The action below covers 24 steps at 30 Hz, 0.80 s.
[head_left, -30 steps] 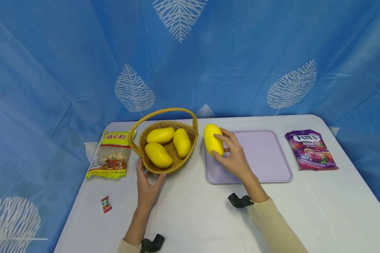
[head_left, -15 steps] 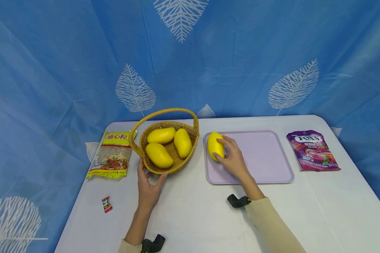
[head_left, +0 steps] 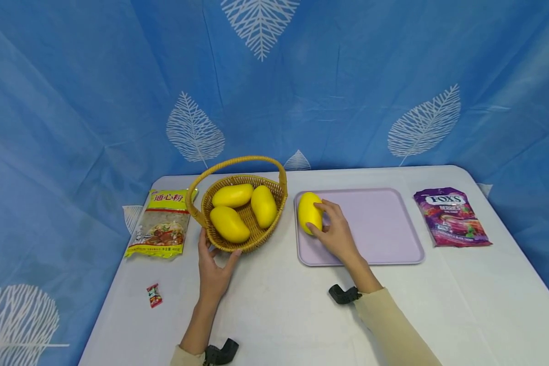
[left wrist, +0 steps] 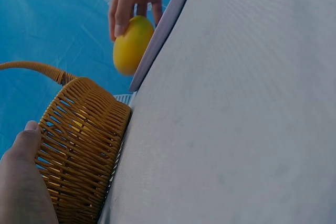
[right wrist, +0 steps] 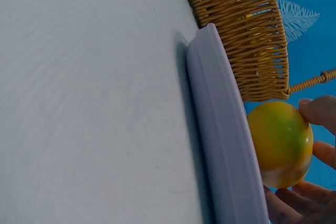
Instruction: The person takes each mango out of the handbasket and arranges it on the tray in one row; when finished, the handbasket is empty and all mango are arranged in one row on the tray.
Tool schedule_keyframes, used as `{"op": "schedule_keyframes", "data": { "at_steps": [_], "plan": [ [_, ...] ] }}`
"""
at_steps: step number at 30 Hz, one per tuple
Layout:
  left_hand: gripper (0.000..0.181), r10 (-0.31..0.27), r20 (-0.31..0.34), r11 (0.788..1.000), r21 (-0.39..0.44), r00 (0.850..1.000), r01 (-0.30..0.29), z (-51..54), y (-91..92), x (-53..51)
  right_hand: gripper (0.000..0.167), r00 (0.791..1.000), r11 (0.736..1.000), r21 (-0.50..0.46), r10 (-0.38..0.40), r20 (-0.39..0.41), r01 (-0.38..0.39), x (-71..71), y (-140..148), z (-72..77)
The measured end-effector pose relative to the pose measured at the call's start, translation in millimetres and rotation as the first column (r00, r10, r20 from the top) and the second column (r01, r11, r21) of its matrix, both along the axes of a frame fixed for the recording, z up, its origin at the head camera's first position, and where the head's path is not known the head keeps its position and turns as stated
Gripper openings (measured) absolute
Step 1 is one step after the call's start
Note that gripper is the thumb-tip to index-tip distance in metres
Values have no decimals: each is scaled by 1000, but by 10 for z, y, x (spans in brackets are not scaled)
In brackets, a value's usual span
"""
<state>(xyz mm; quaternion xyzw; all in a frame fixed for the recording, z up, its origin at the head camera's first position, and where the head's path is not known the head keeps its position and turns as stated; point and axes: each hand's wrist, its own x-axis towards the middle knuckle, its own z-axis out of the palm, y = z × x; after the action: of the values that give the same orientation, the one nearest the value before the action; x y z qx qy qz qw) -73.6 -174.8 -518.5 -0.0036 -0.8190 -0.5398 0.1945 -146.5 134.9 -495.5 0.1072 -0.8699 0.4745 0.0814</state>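
My right hand [head_left: 338, 231] grips a yellow mango [head_left: 309, 212] between thumb and fingers at the left end of the lilac tray [head_left: 375, 223]. In the right wrist view the mango [right wrist: 278, 142] looks greenish on its end and sits against the tray's rim [right wrist: 226, 129]. With thumb and fingers spread, my left hand [head_left: 214, 272] holds the near side of a wicker basket [head_left: 256, 241]. Its thumb [left wrist: 29, 135] lies against the weave in the left wrist view; its other fingers are hidden there. Three mangoes [head_left: 229, 223] lie inside the basket.
Left of the basket lies a bag of macaroni [head_left: 162, 223], with a small red wrapped candy [head_left: 154, 295] nearer me. A purple candy bag [head_left: 450, 217] is right of the tray. The basket's tall handle [head_left: 238, 161] arches over it. A blue curtain [head_left: 329, 101] hangs behind the table.
My right hand has lowered the mango onto the tray's left end, slightly nearer me, and still holds it. The left hand and basket stay in place.
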Motion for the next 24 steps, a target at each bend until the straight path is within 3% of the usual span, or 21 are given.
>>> {"op": "schedule_keyframes", "data": {
  "at_steps": [9, 24],
  "plan": [
    [100, 4, -1, 1000, 10, 1000, -4, 42, 32, -1, 59, 1000, 1000, -2, -21, 2, 21, 33, 42, 1],
    [102, -16, -14, 1000, 4, 1000, 16, 4, -4, -1, 57, 998, 998, 35, -46, -33, 47, 67, 97, 20]
  ]
}}
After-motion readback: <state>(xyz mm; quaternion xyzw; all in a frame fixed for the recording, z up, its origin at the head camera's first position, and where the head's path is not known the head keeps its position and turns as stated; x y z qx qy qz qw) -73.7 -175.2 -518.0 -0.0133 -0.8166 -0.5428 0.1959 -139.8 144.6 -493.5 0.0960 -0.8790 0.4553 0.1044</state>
